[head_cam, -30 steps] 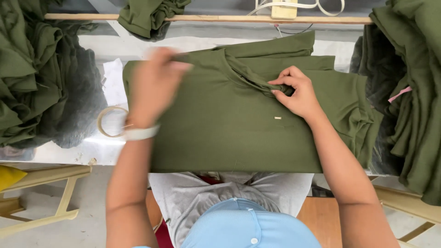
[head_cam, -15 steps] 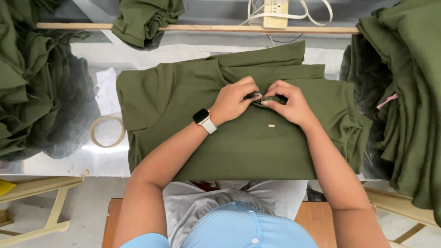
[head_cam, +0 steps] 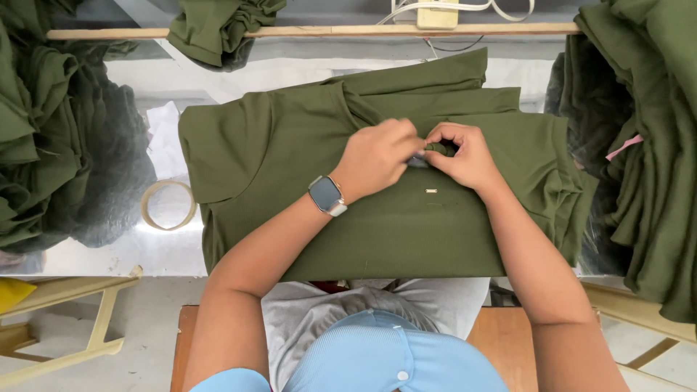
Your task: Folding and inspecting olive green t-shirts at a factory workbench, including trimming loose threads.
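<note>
A folded olive green shirt (head_cam: pixel 276 152) lies flat on the shiny metal table (head_cam: pixel 131 250) in front of me. My left hand (head_cam: pixel 377 156) and my right hand (head_cam: pixel 465 156) meet over its collar area, both pinching the fabric there. A small dark object shows between the fingertips, too small to identify. A tiny metal tag (head_cam: pixel 431 191) sits on the shirt just below my hands. A smartwatch (head_cam: pixel 327 196) is on my left wrist.
Heaps of the same green garments are piled at the left (head_cam: pixel 43 138) and right (head_cam: pixel 646 145). Another garment (head_cam: pixel 218 29) hangs over a wooden bar at the back. A roll of tape (head_cam: pixel 168 205) and white paper (head_cam: pixel 165 141) lie left of the shirt.
My left hand crossed from the shirt's left side to the collar and joined my right hand. Both hands now stay bunched on the fabric there.
</note>
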